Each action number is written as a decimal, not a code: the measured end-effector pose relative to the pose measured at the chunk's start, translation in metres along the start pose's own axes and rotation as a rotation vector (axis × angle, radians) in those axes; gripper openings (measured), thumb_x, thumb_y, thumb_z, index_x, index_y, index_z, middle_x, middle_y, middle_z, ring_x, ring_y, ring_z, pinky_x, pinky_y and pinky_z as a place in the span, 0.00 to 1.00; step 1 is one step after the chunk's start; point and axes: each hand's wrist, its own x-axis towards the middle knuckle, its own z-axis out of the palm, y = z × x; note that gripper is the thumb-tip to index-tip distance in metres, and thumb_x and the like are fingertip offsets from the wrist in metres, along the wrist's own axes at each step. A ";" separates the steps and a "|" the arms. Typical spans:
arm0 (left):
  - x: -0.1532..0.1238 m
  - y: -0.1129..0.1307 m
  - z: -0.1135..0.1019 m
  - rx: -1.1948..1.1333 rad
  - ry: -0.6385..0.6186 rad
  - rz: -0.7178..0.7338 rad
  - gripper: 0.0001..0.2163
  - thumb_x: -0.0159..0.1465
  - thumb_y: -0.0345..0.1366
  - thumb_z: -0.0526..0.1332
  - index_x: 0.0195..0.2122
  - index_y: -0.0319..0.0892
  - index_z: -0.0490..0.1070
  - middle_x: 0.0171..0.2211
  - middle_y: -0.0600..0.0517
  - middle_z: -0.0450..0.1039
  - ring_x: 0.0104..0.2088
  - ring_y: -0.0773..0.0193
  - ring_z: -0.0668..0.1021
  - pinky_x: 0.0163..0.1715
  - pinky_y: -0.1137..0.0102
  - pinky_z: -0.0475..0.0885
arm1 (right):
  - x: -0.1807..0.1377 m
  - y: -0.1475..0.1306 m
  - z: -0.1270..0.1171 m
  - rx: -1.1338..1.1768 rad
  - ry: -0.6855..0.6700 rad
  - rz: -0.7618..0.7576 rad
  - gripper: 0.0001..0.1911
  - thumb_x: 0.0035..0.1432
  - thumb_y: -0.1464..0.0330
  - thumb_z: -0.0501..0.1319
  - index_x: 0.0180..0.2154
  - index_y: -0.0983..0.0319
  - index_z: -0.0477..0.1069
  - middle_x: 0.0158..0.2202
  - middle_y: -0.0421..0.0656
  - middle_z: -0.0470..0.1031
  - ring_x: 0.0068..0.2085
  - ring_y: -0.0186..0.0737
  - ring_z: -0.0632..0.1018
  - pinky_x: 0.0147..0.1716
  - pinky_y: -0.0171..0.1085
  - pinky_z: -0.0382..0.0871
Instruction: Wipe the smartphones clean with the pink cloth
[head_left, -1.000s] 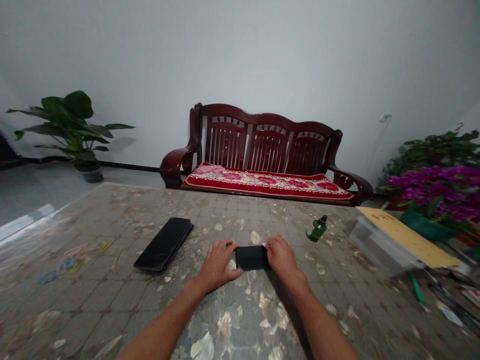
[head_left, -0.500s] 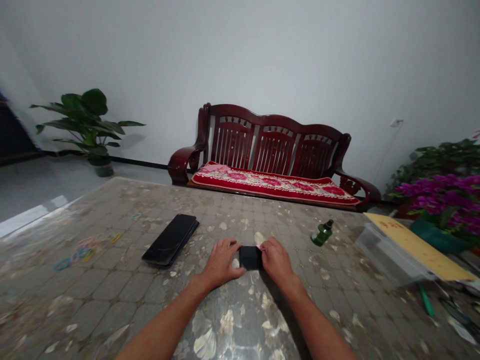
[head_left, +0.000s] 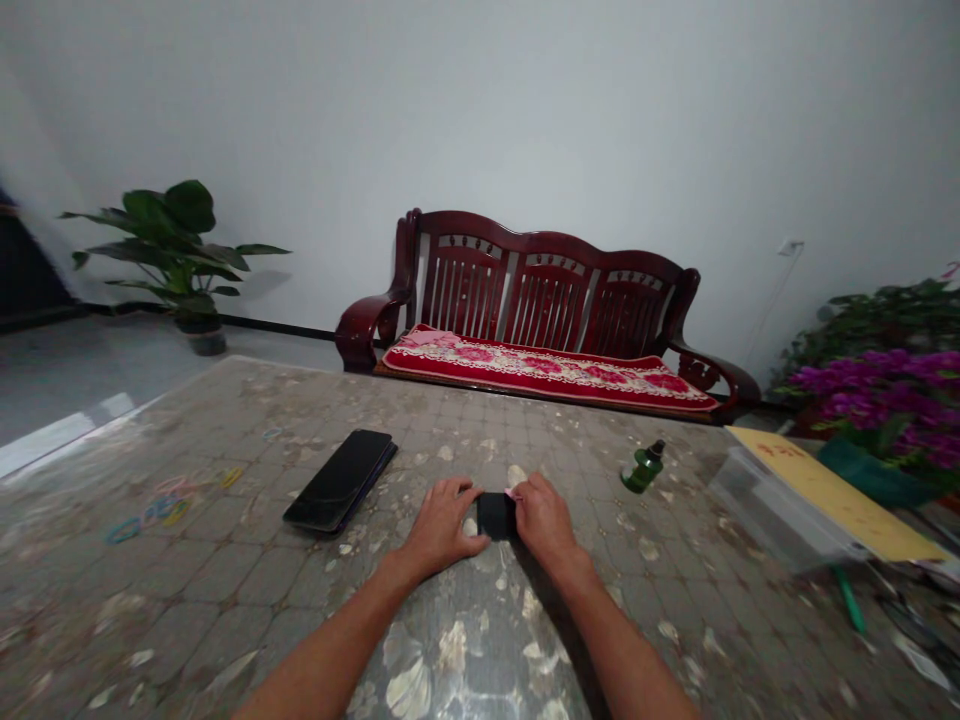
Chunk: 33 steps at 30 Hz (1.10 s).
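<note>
A small flat black device with a dark screen (head_left: 495, 517), its exact kind unclear, lies on the patterned tablecloth (head_left: 450, 640). My left hand (head_left: 444, 522) grips its left edge, thumb at the near corner and fingers at the far corner. Over its right part rests my right hand (head_left: 546, 520), fingers closed and pinching a small pale pink piece of material (head_left: 513, 493). Most of that piece is hidden by the fingers, as is the device's right end.
Left of my hands lies a larger black tablet-like device (head_left: 341, 482). Coloured rings (head_left: 154, 507) are farther left. A green bottle (head_left: 643, 467) stands to the right, near a clear plastic box (head_left: 780, 515) with a yellow sheet (head_left: 832, 490) on top. Behind is a wooden bench (head_left: 547, 290).
My right hand has slid slightly left across the dark screen, covering more of it. My left hand keeps its hold at the left edge.
</note>
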 end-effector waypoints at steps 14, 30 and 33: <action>-0.001 -0.002 0.003 -0.005 0.020 0.006 0.27 0.50 0.39 0.69 0.53 0.45 0.72 0.54 0.43 0.68 0.55 0.45 0.70 0.57 0.54 0.65 | -0.004 0.002 -0.003 0.032 -0.011 0.022 0.14 0.65 0.75 0.54 0.40 0.61 0.79 0.41 0.46 0.75 0.44 0.40 0.75 0.44 0.33 0.63; -0.001 -0.004 0.005 0.011 0.028 0.011 0.28 0.50 0.39 0.69 0.54 0.44 0.72 0.54 0.43 0.68 0.55 0.46 0.70 0.57 0.54 0.65 | -0.009 0.010 -0.002 0.043 0.015 -0.005 0.14 0.66 0.74 0.53 0.39 0.61 0.79 0.40 0.46 0.75 0.45 0.40 0.75 0.45 0.33 0.63; -0.001 -0.003 0.004 0.005 0.023 -0.006 0.28 0.49 0.39 0.70 0.54 0.44 0.72 0.54 0.43 0.68 0.55 0.46 0.70 0.57 0.54 0.65 | -0.008 0.025 -0.006 0.007 0.029 0.082 0.14 0.65 0.74 0.53 0.39 0.62 0.79 0.40 0.48 0.76 0.45 0.42 0.75 0.44 0.34 0.63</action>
